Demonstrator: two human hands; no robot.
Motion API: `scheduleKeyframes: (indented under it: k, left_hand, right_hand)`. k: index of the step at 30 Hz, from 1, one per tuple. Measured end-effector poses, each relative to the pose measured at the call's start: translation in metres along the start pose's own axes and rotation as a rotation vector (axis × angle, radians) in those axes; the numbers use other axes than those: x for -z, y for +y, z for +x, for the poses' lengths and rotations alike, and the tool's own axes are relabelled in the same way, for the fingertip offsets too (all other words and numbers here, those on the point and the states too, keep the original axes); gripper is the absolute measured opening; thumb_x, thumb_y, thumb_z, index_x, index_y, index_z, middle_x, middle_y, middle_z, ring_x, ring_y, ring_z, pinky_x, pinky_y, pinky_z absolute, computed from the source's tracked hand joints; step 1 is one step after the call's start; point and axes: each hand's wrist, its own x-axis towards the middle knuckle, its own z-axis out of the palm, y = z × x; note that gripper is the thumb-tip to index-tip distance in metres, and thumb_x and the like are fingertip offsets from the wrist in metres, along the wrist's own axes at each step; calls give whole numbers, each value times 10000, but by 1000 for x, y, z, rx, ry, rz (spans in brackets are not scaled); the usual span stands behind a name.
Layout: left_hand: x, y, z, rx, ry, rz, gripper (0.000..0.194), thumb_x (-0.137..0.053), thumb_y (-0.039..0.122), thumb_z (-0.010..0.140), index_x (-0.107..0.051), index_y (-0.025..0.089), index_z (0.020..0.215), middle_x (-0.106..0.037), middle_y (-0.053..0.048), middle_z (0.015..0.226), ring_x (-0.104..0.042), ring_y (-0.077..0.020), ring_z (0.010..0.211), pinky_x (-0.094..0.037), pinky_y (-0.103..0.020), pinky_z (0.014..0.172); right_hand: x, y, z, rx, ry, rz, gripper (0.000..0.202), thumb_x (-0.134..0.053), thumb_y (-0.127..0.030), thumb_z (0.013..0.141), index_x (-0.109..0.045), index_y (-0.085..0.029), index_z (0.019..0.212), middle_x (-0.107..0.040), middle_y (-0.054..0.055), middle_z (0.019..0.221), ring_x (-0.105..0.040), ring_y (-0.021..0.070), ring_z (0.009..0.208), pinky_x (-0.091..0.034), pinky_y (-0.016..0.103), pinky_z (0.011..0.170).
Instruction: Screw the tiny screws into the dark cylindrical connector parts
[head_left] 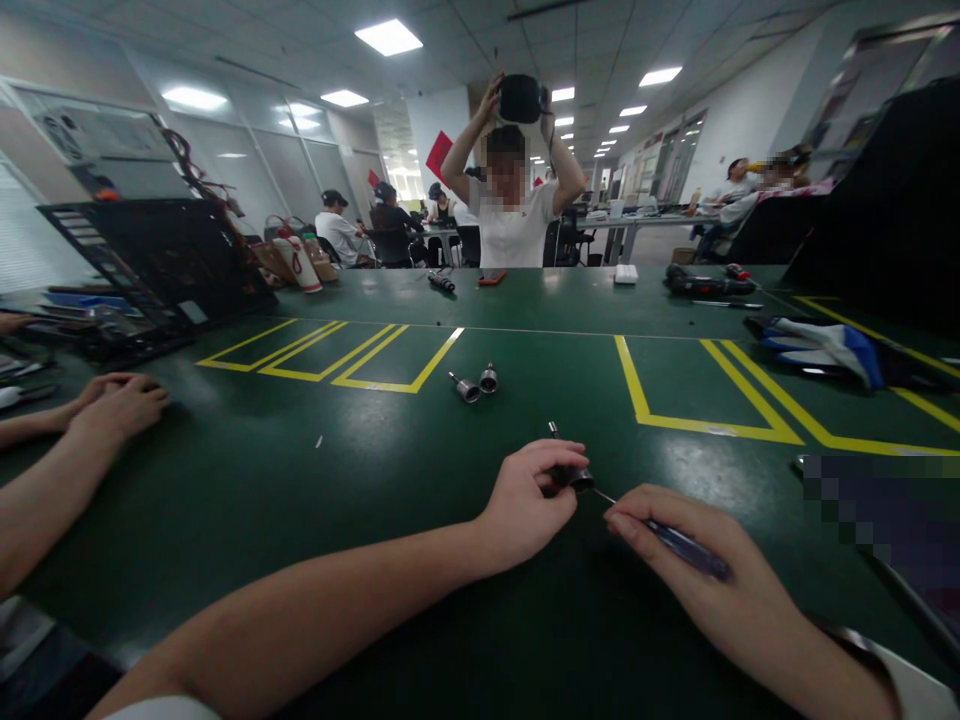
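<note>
My left hand (529, 500) is closed around a cup-shaped metal bit (580, 478). Its thin shank points away from me and its open end faces right. In my right hand (697, 545) is a screwdriver with a dark translucent handle (688, 550), pinched near the front. The thin blade reaches to the mouth of the bit; whether the tip touches it or sits inside, I cannot tell. Beyond my hands, two similar metal bits (466, 388) lie close together on the green table (420, 460). My left fingers partly hide the held bit.
Yellow tape outlines (712, 428) mark the table. Blue-and-white gloves (825, 345) and a black power tool (709, 282) lie at right. A co-worker's hands (120, 405) rest at left. Opposite, a person lifts a headset (523, 100). A black rack (150, 250) stands at back left.
</note>
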Motion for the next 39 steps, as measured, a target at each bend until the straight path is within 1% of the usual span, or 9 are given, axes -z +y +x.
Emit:
scheduleKeyframes:
  k: [5, 9, 14, 16, 19, 24, 31, 37, 39]
  left_hand:
    - [2, -3, 2, -6, 6, 2, 316, -573, 39, 701, -668, 175, 969, -570, -106, 1204, -565, -233, 1096, -531, -364, 849]
    - [1, -4, 4, 25, 33, -51, 295, -587, 39, 689, -668, 163, 944, -586, -106, 1183, -573, -231, 1086, -521, -376, 864]
    - [-1, -3, 6, 66, 74, -104, 286, -595, 21, 669, -669, 151, 913, -616, -104, 1143, -604, -212, 1032, -503, -376, 883]
    - [-1, -3, 6, 86, 81, -123, 279, -607, 26, 667, -671, 151, 908, -620, -102, 1137, -606, -210, 1026, -501, -375, 883]
    - [-1, -3, 5, 95, 62, -167, 277, -631, 51, 675, -670, 160, 927, -620, -96, 1142, -605, -204, 1026, -495, -373, 894]
    - [0, -3, 4, 92, 46, -187, 289, -646, 61, 678, -660, 160, 949, -618, -92, 1143, -600, -203, 1036, -490, -367, 896]
    - [-2, -1, 4, 105, 48, -202, 305, -612, 6, 667, -646, 145, 936, -614, -97, 1137, -600, -204, 1041, -492, -360, 887]
    - [-2, -2, 4, 95, 57, -190, 268, -624, 44, 685, -642, 140, 935, -620, -95, 1124, -608, -196, 1021, -495, -349, 879]
    - [-2, -3, 5, 88, 60, -196, 262, -629, 56, 689, -644, 142, 936, -624, -92, 1119, -611, -192, 1012, -497, -346, 874]
  right_hand:
    - [1, 1, -1, -3, 0, -15, 202, -541, -321, 827, -665, -232, 695, -649, 17, 675, -600, 170, 619, -473, 275, 572]
    - [0, 3, -3, -15, -4, -1, 196, -548, -326, 827, -670, -232, 706, -653, 20, 688, -602, 172, 629, -481, 278, 582]
    - [-2, 5, -4, -2, 44, 16, 170, -567, -317, 816, -676, -239, 712, -656, 26, 695, -600, 180, 640, -488, 286, 581]
    - [-2, 6, -5, 22, 55, 10, 152, -566, -302, 820, -670, -239, 730, -657, 30, 714, -603, 184, 654, -494, 294, 598]
    - [-3, 8, -7, 92, 37, -33, 127, -547, -259, 841, -657, -240, 782, -657, 37, 760, -607, 188, 702, -501, 306, 643]
    - [-5, 13, -9, 220, 10, -137, 161, -526, -177, 859, -641, -249, 945, -649, 49, 849, -606, 189, 798, -505, 323, 707]
    - [-5, 15, -9, 264, 9, -181, 252, -534, -145, 842, -635, -266, 1039, -662, 63, 935, -615, 200, 853, -516, 334, 743]
    - [-5, 16, -9, 249, -17, -219, 240, -515, -152, 847, -640, -262, 1019, -663, 57, 909, -621, 206, 853, -524, 340, 739]
    - [-5, 15, -9, 271, -14, -234, 227, -500, -145, 852, -630, -249, 1007, -657, 59, 894, -620, 201, 843, -529, 335, 725]
